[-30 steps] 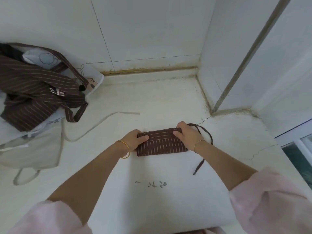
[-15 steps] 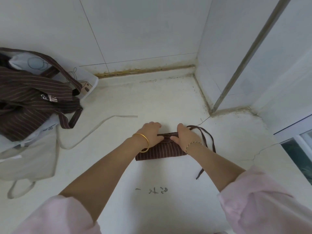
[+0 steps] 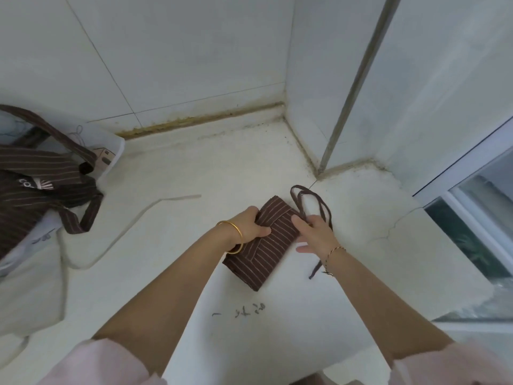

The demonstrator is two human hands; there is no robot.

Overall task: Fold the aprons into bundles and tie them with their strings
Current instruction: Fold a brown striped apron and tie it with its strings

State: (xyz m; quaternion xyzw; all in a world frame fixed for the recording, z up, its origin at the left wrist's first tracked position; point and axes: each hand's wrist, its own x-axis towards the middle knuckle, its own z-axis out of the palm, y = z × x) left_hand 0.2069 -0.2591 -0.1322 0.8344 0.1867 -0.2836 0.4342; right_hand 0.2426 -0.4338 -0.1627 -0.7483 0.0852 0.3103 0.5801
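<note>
Left hand (image 3: 249, 225) grips the far edge of the folded brown pinstriped apron bundle (image 3: 263, 251), thumb on top and fingers curled round it. Right hand (image 3: 313, 232) pinches the dark brown apron string (image 3: 311, 195) just beside the bundle, with the string looping off towards the wall. The bundle lies slantwise on the white table (image 3: 194, 176). Far left, a heap of unfolded brown striped aprons (image 3: 33, 184) rests on a white bag (image 3: 27, 273).

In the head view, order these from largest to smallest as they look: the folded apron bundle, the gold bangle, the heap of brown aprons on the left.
1. heap of brown aprons, even though the frame edge cuts it off
2. folded apron bundle
3. gold bangle
</note>
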